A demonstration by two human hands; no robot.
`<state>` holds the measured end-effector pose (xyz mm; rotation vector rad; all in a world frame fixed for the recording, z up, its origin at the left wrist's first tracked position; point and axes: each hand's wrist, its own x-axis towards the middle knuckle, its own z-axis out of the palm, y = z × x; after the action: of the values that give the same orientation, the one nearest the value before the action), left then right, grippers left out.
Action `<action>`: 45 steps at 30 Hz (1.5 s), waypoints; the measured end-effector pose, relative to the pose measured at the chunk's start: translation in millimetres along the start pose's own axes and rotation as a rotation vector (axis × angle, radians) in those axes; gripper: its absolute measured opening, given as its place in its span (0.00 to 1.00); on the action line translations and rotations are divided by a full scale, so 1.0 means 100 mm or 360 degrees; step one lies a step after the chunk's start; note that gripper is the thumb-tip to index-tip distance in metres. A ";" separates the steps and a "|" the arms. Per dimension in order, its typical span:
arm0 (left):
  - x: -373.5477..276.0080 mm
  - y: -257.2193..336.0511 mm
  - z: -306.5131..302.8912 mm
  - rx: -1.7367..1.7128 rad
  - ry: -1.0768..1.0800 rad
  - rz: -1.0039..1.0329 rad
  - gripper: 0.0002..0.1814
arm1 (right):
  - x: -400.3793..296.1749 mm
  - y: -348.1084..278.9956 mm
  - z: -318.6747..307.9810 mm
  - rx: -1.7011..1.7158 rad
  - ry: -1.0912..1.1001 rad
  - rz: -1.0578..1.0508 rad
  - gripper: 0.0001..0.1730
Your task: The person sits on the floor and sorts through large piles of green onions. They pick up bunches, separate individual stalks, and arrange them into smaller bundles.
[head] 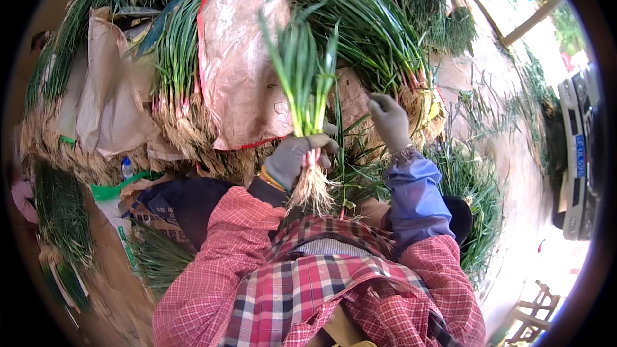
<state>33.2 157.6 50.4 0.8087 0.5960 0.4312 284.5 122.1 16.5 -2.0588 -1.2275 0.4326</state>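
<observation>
My left hand [301,156], in a grey glove, is closed around a small bunch of green onions [308,101]. Their green leaves point away from me, and the pale roots hang below the fist towards my lap. To the right, my right hand [389,120], in a light glove, is raised with its fingers bent; nothing is plainly held in it. A pinkish woven plastic sack [246,58] with a red edge lies behind the bunch. Left of the sack rests a row of green onions [178,72] with roots towards me. A larger pile of green onions [366,29] lies beyond my right hand.
Loose leaves [359,173] lie between my arms, and more greens [475,193] are heaped at right. A small bottle [127,167] stands at left near a green-edged sack [108,197]. A parked vehicle [576,154] is at the far right. Part of another person [24,200] shows at the left rim.
</observation>
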 end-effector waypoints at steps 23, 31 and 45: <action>0.37 -0.68 -0.23 -0.0077 0.0339 -0.0044 0.11 | -0.76 -0.20 0.12 0.0429 -0.1050 0.0200 0.18; 0.47 -0.70 -0.17 0.0401 0.0736 -0.0239 0.07 | -0.15 -0.40 0.37 -0.0346 -0.0442 -0.0048 0.25; 0.27 -0.43 -0.07 -0.0777 0.0062 -0.0317 0.13 | -0.53 -0.21 0.11 0.1771 -0.0945 0.0853 0.17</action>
<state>54.8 150.6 4.3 0.2726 0.5695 0.3877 238.4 87.0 20.2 -1.2258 -0.4321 1.6294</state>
